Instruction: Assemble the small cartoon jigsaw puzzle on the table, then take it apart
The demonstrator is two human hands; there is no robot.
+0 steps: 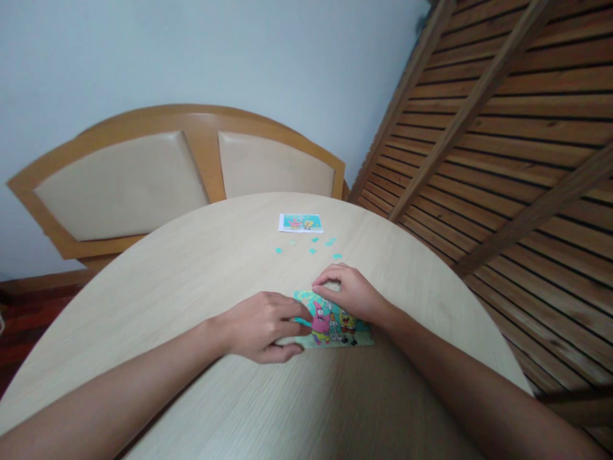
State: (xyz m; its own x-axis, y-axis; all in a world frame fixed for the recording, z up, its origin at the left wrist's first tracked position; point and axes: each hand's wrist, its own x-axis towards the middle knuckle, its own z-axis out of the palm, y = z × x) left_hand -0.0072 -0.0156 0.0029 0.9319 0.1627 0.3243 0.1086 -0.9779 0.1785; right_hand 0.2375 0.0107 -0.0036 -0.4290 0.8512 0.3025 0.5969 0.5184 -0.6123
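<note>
A small cartoon jigsaw puzzle (335, 324), mostly assembled, lies flat on the round wooden table (191, 287). My left hand (261, 326) rests at the puzzle's left edge, fingers curled and pinching a turquoise piece against it. My right hand (347, 291) lies over the puzzle's upper right part, fingers bent down with the tips pressing on its top edge. Several loose turquoise pieces (313, 246) are scattered on the table just beyond the hands. Farther back lies a small reference picture (301, 222) of the same cartoon.
A wooden bench backrest with two beige cushions (124, 185) stands behind the table against a pale wall. A slatted wooden panel (517, 140) fills the right side. The table's rim curves round close to the right forearm.
</note>
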